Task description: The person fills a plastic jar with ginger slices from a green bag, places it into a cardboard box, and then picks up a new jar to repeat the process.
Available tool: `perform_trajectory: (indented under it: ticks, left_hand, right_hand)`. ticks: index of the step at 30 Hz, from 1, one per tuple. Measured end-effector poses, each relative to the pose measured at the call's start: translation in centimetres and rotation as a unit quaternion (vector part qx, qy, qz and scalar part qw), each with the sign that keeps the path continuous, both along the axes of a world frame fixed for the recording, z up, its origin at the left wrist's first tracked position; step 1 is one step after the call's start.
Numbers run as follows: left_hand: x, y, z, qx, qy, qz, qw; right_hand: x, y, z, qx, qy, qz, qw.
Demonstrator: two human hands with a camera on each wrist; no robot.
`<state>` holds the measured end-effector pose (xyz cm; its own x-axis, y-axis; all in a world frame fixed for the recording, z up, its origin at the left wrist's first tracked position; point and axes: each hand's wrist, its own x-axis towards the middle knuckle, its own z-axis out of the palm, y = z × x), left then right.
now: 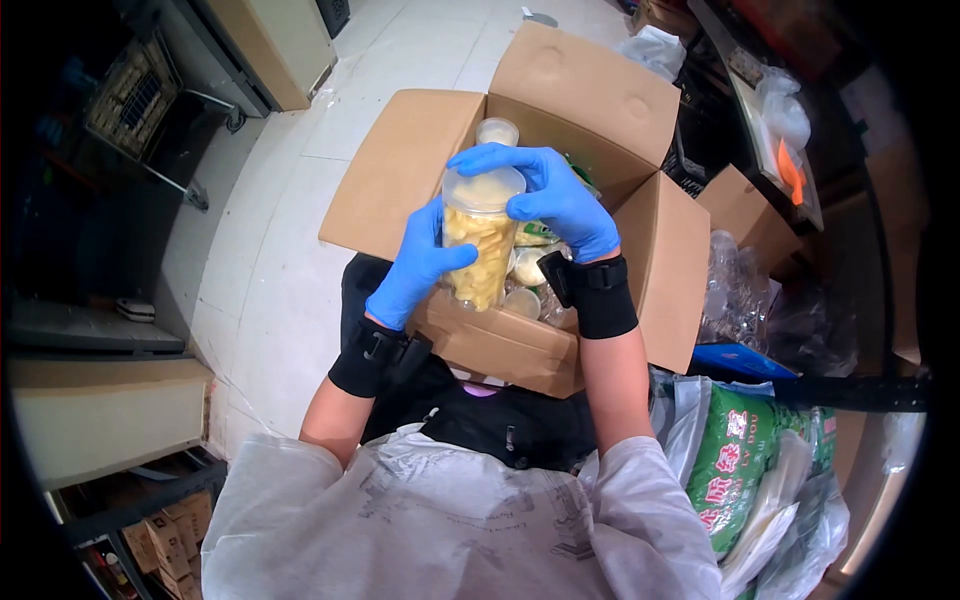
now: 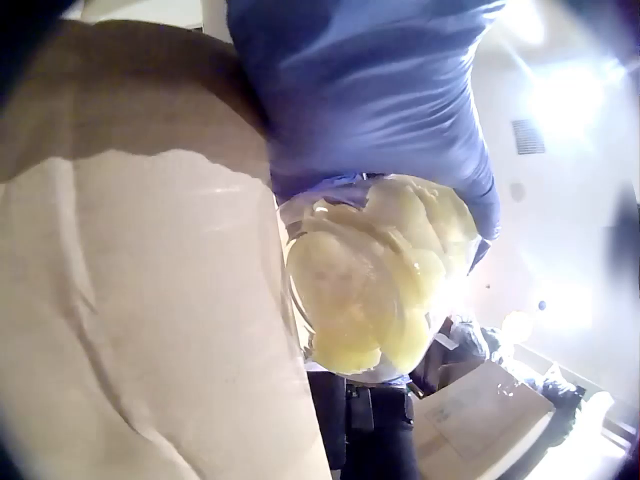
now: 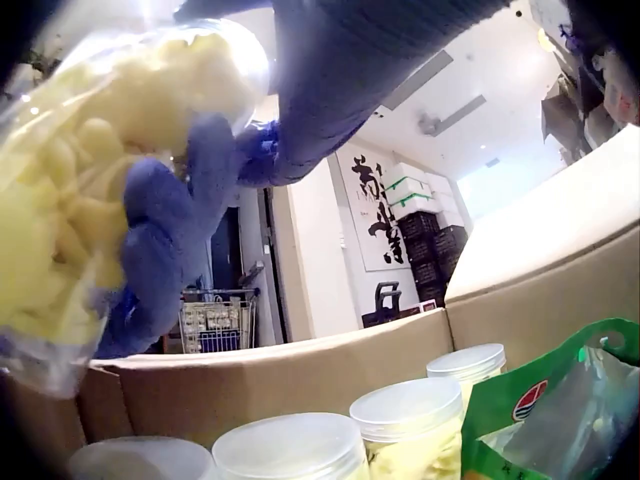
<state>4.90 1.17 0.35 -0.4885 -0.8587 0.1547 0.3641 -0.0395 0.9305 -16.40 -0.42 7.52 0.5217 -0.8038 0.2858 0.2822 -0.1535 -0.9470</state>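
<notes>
A clear plastic tub (image 1: 480, 255) packed with pale yellow pieces is held upright over the near part of an open cardboard box (image 1: 405, 175). It has a translucent lid (image 1: 483, 190). My left hand (image 1: 408, 268), in a blue glove, grips the tub's side with the thumb across its front. My right hand (image 1: 558, 196), gloved too, curls over the top, fingers and thumb at the lid's edge. In the left wrist view the tub's base (image 2: 360, 290) shows under the glove. Several more lidded tubs (image 3: 290, 445) stand in the box beside a green bag (image 3: 490, 415).
The box's flaps stand spread outward. To its right are clear plastic containers (image 1: 730, 285) and a green printed sack (image 1: 735, 450). A wheeled cart (image 1: 135, 110) stands at far left on the tiled floor (image 1: 290, 200). Black crates (image 3: 425, 250) are stacked by the far wall.
</notes>
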Motion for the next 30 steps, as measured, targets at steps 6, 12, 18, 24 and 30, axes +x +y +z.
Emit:
perform_trajectory:
  ticks: [6,12,18,24,30]
  left_hand:
    - [-2.6,0.9,1.8,-0.088,-0.066,0.121,0.986]
    - [-2.3,0.8,2.0,-0.115,-0.086,0.165,0.976]
    - [-1.3,0.9,0.8,-0.002,0.009,0.041,0.999]
    - [-1.2,1.6,1.8,0.026,0.038,0.014,0.999]
    - [-0.5,2.1,2.5,0.092,0.062,-0.066,0.992]
  right_hand:
    - [0.2,-0.5,-1.2,0.002,-0.003,-0.069,0.998]
    - [0.4,-0.8,-1.5,-0.085,0.003,-0.103,0.991]
    - [0.5,-0.5,-1.1,-0.03,-0.021,-0.049,0.998]
    - [0.4,-0.6,-1.3,-0.042,-0.026,-0.051,0.997]
    - [-0.2,-0.3,-0.8,-0.039,-0.004,-0.022,0.999]
